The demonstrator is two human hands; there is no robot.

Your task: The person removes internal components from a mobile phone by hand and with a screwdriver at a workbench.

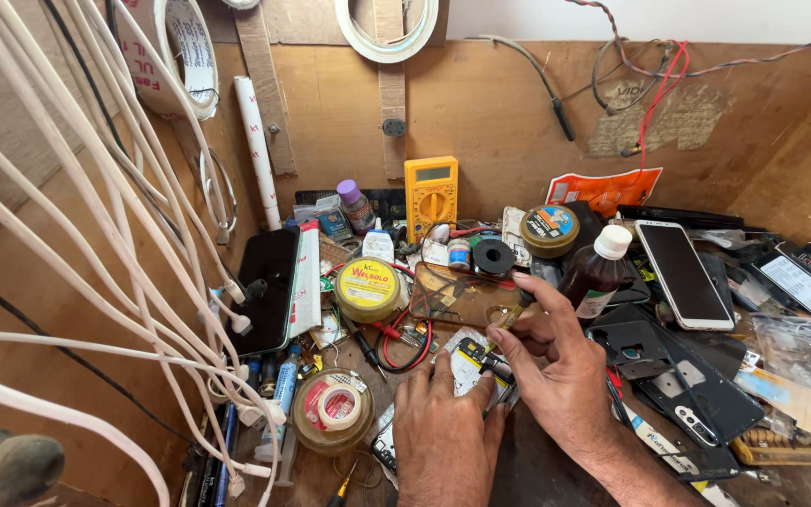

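My left hand point(445, 427) lies flat on an opened phone point(469, 362) with a yellow part showing, pressing it onto the bench. My right hand point(556, 371) pinches a thin tool point(507, 319) between thumb and forefinger, its tip over the phone's upper edge. Just behind the tool rests a clear brown glass panel point(457, 293).
A yellow tin point(367, 288), tape roll point(332, 407), brown bottle with white cap point(599, 269), yellow multimeter point(431, 194), white phone point(684, 274) and dark phone back covers point(682, 385) crowd the wooden bench. White cables point(114, 235) hang at left. A black phone point(265, 286) leans there.
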